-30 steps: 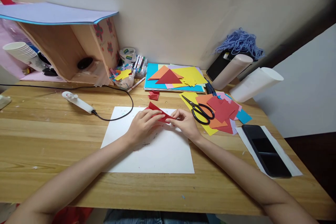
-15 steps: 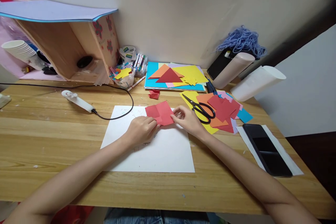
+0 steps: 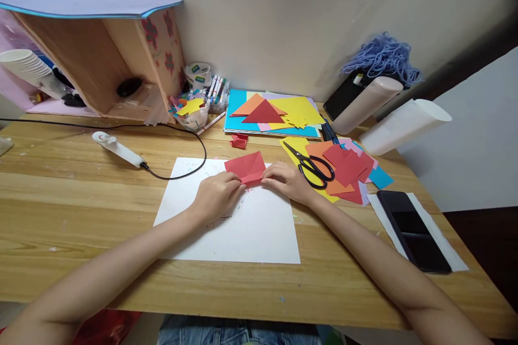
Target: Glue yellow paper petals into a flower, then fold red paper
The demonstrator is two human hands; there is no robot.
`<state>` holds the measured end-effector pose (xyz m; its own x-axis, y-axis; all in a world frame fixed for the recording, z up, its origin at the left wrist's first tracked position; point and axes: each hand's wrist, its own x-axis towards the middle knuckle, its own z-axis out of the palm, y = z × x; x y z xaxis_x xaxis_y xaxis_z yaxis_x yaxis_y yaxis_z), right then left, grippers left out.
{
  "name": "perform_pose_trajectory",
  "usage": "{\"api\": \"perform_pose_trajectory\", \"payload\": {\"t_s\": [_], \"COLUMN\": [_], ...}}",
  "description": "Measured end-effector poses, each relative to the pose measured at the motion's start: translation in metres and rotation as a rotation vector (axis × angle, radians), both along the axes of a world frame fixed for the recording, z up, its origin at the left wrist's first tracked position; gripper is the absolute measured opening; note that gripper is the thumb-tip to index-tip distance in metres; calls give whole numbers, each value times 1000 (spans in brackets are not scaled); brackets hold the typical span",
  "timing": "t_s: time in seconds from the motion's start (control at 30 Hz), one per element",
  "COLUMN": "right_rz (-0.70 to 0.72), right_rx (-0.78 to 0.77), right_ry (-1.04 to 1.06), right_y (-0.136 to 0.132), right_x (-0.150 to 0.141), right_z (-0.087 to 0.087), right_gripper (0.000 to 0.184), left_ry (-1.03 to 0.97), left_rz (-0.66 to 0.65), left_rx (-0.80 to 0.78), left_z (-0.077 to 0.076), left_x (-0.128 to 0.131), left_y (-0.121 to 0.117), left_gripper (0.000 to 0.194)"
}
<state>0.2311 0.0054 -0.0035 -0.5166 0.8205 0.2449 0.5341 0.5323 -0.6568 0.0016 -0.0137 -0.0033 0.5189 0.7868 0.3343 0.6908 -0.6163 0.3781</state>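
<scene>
A creased piece of red paper [image 3: 246,166] lies over the top of a white sheet [image 3: 243,237], its near edge turned up in a narrow fold. My left hand [image 3: 216,194] pinches that edge at its left end, fingers closed. At the right end my right hand [image 3: 285,179] grips the same edge between thumb and fingers. Just beyond the red paper sits a small folded red paper piece [image 3: 239,142]. Black-handled scissors [image 3: 311,166] rest near my right hand on loose coloured paper pieces [image 3: 346,167].
A white glue gun [image 3: 119,150] with a black cord lies at left. Behind stand a cardboard box [image 3: 162,64], a tub of scraps [image 3: 192,116] and a coloured paper stack [image 3: 271,132]. At right are a phone [image 3: 413,229] and a white roll [image 3: 404,126].
The red paper was held folded, then opened flat showing its creases. Now its near edge is folded up, with both hands on it. The view has tilted slightly downward.
</scene>
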Motion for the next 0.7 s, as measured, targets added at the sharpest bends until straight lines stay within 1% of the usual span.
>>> {"api": "perform_pose_trajectory", "payload": {"t_s": [0.13, 0.27, 0.37, 0.47, 0.7], "right_rz": [-158, -278, -306, -323, -352], "right_rx": [16, 44, 73, 101, 145], "right_ry": [-33, -135, -216, -273, -326], "right_y": [-1, 0, 1, 0, -1], "right_x": [-9, -15, -17, -18, -20], "right_z": [0, -7, -11, -12, -11], "right_gripper": [17, 18, 19, 21, 23], "left_ry": [-20, -11, -17, -35, -42], "left_rz": [91, 136, 136, 134, 136], "left_rx": [-52, -69, -86, -104, -138], "left_z": [0, 0, 0, 0, 2], "left_x": [1, 3, 4, 4, 5], "left_y": [3, 4, 4, 4, 7], "left_gripper": [23, 16, 12, 11, 11]}}
